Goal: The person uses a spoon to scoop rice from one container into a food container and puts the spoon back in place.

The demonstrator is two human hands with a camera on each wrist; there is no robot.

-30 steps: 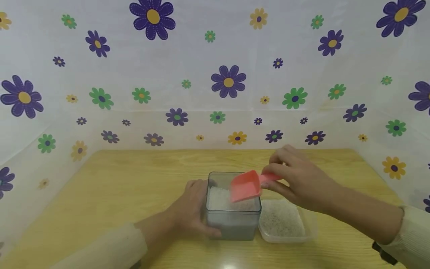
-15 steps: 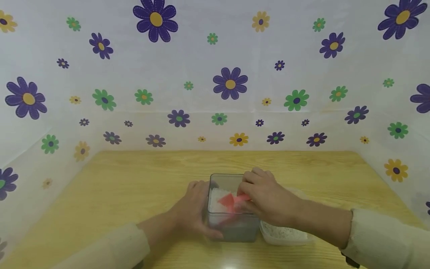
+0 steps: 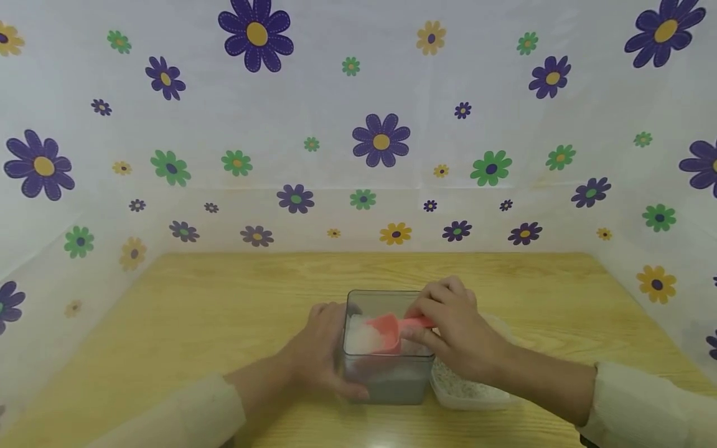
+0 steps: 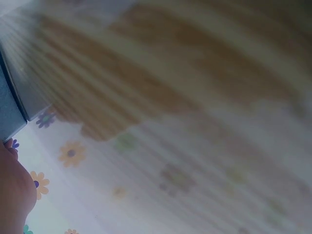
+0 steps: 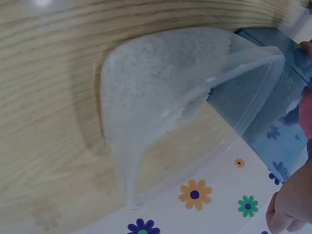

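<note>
The left hand (image 3: 322, 351) grips the left side of a square grey see-through container (image 3: 386, 389), thumb across its front and fingers toward the back. White grains that look like rice (image 3: 358, 336) fill part of it. At the container's right side, the right hand (image 3: 450, 330) pinches the handle of a pink scoop (image 3: 388, 330). The scoop's bowl is inside the container, tipped leftward, with white grains at its mouth. In the left wrist view only a bit of the left hand (image 4: 14, 190) and the container's wall (image 4: 12, 105) show.
Against the container's right side stands a low clear plastic box (image 3: 476, 403), partly hidden under the right forearm, also holding white grains (image 5: 146, 73). Both stand on a wood-grain table (image 3: 224, 298), enclosed by a white flowered sheet (image 3: 325, 99).
The right hand has brought the scoop from above the container's rim down and left into the grains, then turned and raised it slightly. The left hand keeps its place on the container.
</note>
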